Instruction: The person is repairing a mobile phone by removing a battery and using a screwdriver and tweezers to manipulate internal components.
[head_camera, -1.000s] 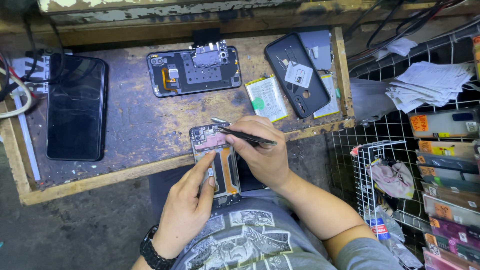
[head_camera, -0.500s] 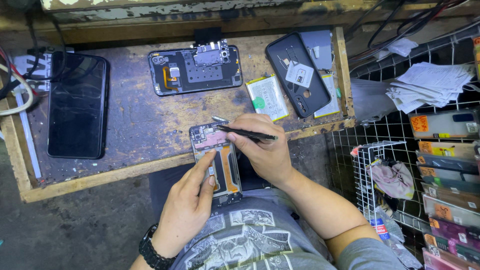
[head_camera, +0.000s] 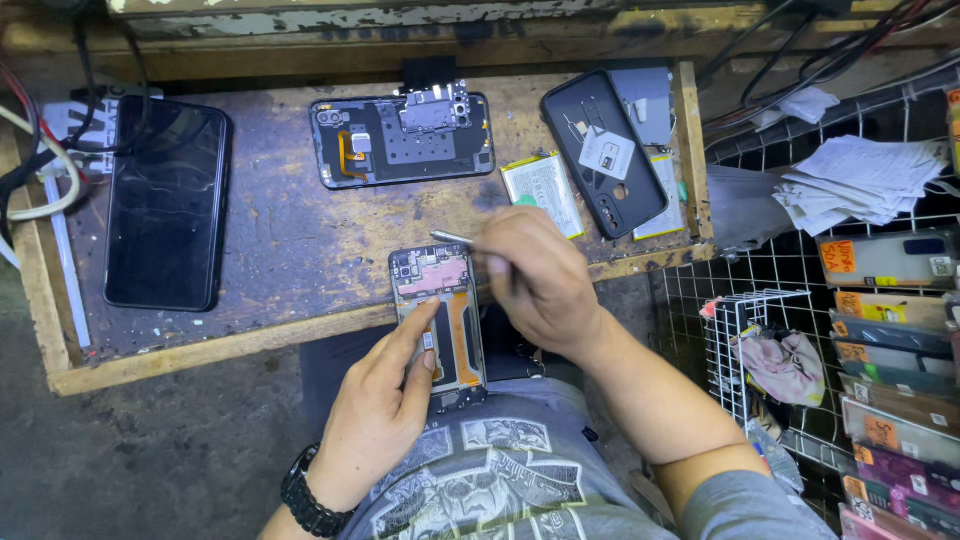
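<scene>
Resting across the front edge of the wooden tray (head_camera: 250, 345), the opened phone (head_camera: 440, 320) is steadied by the left hand (head_camera: 375, 420), fingers loosely spread. Bare wood lies open leftward. Right hand (head_camera: 535, 280) pinches tweezers (head_camera: 452, 238), tip now shifted left versus earlier. Battery (head_camera: 540, 190), black case (head_camera: 600, 150) and wire rack (head_camera: 740, 330) crowd the right.

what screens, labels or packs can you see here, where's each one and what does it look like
Dark phone screen: lying flat at the table's left, black glossy rectangle.
White label: on the black back cover, small and squarish.
Orange price stickers: on flat packs in the wire rack at right.
Paper slips: white stack on top of the rack.
</scene>
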